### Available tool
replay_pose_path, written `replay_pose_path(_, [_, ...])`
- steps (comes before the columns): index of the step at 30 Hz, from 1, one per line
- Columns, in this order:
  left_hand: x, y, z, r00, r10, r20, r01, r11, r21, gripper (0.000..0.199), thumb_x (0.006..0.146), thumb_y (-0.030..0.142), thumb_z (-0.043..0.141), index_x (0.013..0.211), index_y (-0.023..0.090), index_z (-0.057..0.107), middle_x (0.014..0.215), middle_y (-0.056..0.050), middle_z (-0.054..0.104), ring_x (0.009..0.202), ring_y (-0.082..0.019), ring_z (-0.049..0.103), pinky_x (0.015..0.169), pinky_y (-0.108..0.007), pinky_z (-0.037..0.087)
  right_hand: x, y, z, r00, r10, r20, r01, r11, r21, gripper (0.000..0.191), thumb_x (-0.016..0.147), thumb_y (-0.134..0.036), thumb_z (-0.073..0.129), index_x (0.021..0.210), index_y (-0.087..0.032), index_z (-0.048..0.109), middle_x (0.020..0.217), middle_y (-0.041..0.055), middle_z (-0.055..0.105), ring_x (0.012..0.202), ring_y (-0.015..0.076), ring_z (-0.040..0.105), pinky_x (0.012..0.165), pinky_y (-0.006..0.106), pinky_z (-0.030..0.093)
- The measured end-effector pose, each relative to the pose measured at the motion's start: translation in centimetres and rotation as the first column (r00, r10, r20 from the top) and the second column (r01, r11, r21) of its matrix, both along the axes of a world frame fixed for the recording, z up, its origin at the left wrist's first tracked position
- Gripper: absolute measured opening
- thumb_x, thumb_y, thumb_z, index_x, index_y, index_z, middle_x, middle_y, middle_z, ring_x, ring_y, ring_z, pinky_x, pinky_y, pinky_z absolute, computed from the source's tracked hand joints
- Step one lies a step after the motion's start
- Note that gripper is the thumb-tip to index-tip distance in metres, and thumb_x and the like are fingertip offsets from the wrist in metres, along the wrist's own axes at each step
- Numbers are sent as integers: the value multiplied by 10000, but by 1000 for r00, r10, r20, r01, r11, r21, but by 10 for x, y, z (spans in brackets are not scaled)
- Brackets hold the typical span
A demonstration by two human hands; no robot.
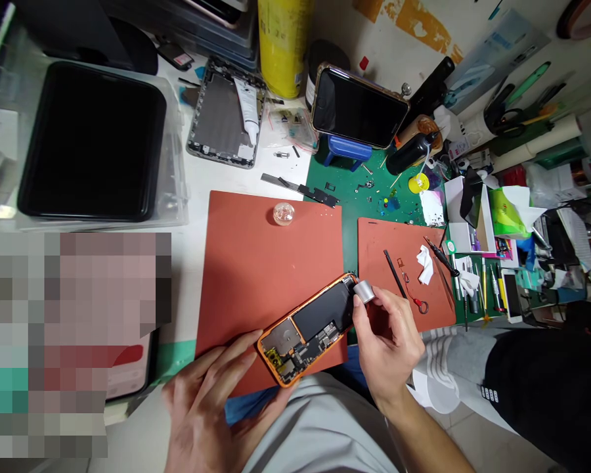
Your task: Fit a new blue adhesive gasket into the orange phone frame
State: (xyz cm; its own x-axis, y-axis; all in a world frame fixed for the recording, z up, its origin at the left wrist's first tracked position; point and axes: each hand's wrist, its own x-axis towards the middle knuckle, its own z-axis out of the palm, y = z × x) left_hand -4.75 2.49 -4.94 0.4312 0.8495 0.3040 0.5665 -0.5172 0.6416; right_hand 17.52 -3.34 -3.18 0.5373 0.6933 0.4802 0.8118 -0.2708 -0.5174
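- The phone, its insides bared in an orange frame, sits between four and five o'clock on the mat, slanting from eight up to two; its two o'clock end reaches past the mat's edge.
- The left hand, at the phone's eight o'clock, grasps that end, fingers along the upper side and thumb at the lower.
- The right hand, at three o'clock, pinches a silver cylinder between thumb and fingers, just beside the phone's two o'clock end; I cannot tell whether they touch.
- A clear dish stands near twelve o'clock on the mat.
- Toward two o'clock, a second mat bears a black stick, a tissue and a red ring.
- At eleven, a white tube lies on a grey shell.
- At ten, well apart, lies a black tablet.
- Past twelve, a second phone leans on a blue stand.
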Motion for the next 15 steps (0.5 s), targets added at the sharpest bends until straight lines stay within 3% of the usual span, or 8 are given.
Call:
replay_pose_path(4, [-3, -1, -1, 1000, -2, -10, 2, 1000, -7, 388, 955, 299, 801, 1303, 270, 632, 1155, -112, 813, 1010, -331, 686, 873, -479, 458, -2, -7, 3, 999, -29, -43, 30, 999, 17, 293, 941, -143, 822, 1216, -226, 761, 1050, 81, 795, 925, 228, 748, 849, 432, 652])
replay_pose_path(8, [-4, -1, -2, 999, -26, -42, 25, 999, -23, 411, 939, 282, 815, 1308, 267, 634, 1220, -112, 807, 1038, -322, 679, 903, -472, 455, -10, -25, 8, 951, -146, -272, 166, 985, 54, 246, 926, -217, 849, 1166, -211, 793, 1061, 94, 801, 916, 230, 763, 831, 409, 662])
replay_pose_path(11, [-2, 0, -1, 997, -46, -68, 45, 999, -11, 382, 963, 323, 784, 1307, 250, 635, 1275, -119, 795, 1071, -323, 665, 936, -469, 444, -20, -38, 12, 811, -231, -538, 285, 958, 17, 271, 928, -316, 858, 1154, -176, 803, 1038, 109, 828, 879, 233, 794, 797, 377, 673])
replay_pose_path(15, [-1, -4, 1, 997, -52, -64, 55, 997, 51, 397, 979, 328, 767, 1329, 234, 606, 1282, -112, 785, 1126, -303, 678, 974, -443, 465, -26, -42, 16, 510, -223, -831, 374, 927, -19, 377, 886, -381, 906, 1193, -190, 797, 1095, 103, 855, 950, 248, 825, 856, 361, 674])
